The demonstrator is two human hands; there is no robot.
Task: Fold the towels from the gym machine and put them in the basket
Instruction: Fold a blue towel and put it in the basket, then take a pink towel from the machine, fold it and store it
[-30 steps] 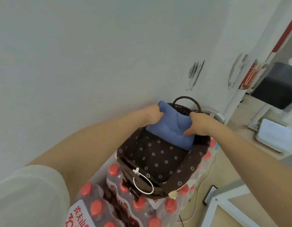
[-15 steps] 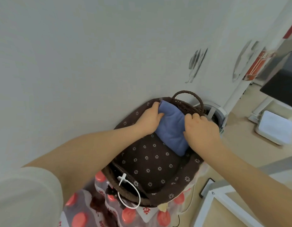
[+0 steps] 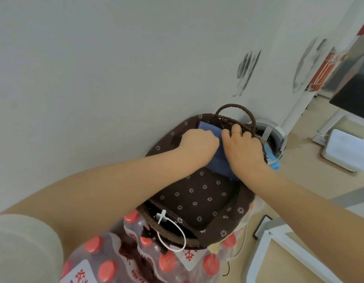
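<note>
Bottles with red caps, shrink-wrapped in a pack, sit nearest and the basket rests on top of them. Basket is wicker with a brown flowered lining and a white cable tie on its near rim. Further in, a folded blue towel lies inside the basket at the far end, against the wall side, under the handle. Left hand is curled shut on the towel's left edge. Right hand presses down on its right side, fingers bent over it; cannot tell if they pinch cloth or just push. Judgement: this towel is folded and basically placed, only the tuck-down and letting go remain. No gym machine or other towels identifiable, so how many are left is unknown. Beyond the basket, a grey round bin stands by the wall.
</note>
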